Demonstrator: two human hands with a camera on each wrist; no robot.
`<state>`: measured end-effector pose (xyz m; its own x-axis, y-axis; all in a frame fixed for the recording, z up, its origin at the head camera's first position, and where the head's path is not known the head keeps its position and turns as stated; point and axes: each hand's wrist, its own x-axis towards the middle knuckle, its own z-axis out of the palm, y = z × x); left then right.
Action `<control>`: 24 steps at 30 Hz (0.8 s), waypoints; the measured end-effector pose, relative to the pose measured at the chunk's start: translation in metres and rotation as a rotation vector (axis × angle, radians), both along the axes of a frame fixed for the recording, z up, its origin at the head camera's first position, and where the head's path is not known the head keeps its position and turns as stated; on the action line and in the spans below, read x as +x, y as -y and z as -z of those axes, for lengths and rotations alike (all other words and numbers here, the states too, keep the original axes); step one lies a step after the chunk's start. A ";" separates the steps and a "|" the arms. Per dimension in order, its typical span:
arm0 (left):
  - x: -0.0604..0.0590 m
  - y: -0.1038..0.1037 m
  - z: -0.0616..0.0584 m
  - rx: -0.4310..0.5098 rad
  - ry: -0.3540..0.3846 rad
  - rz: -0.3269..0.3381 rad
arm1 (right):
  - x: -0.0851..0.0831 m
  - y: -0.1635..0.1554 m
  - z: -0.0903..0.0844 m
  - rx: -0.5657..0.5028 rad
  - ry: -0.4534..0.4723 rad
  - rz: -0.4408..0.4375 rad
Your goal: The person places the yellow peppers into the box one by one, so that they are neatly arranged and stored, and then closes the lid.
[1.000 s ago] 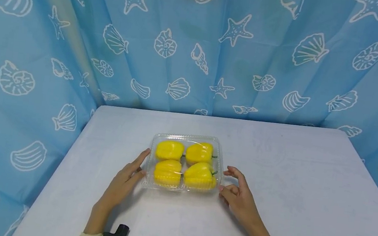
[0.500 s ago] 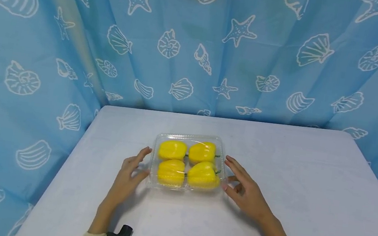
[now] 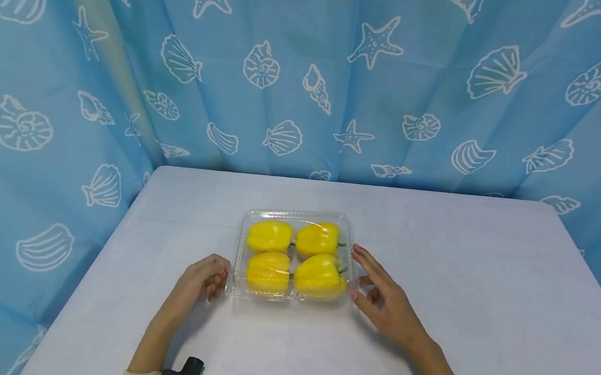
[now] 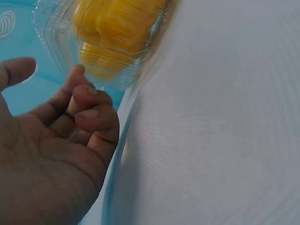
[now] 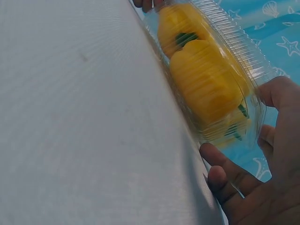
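Observation:
A clear plastic clamshell box (image 3: pixel 266 213) lies on the white table, closed over several yellow bell peppers (image 3: pixel 320 273) with green stems. At the box's near-left side is my left hand (image 3: pixel 200 282). Its fingers are loosely bent; in the left wrist view the thumb (image 4: pixel 21 70) stands apart and the index fingertip (image 4: pixel 76 75) is by the box corner. My right hand (image 3: pixel 390 303) spans the right end of the box, its fingers extended. The fingertips (image 5: pixel 208 152) meet or nearly meet the plastic; exact contact is hard to tell.
A white cloth covers the table (image 3: pixel 493 291). A blue curtain (image 3: pixel 344 78) with white shells and starfish hangs behind and at both sides. Black wrist cameras (image 3: pixel 182 373) sit on both forearms near the front edge.
My left hand's fingers were stretched along the box's left side and are now bent at its near-left part. My right hand's fingers have straightened along the right side. The box stays put.

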<state>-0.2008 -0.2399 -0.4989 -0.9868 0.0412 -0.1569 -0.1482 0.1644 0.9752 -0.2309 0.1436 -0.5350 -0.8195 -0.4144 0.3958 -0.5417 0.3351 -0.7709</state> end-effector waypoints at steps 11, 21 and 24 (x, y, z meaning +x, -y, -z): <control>0.002 0.004 0.003 0.006 0.099 0.293 | 0.004 -0.001 -0.002 -0.001 0.021 0.008; 0.000 0.003 0.011 0.197 0.102 0.314 | 0.007 -0.005 -0.003 -0.005 0.043 -0.001; 0.000 0.004 0.012 0.204 0.081 0.325 | 0.006 -0.006 -0.002 -0.003 0.038 -0.006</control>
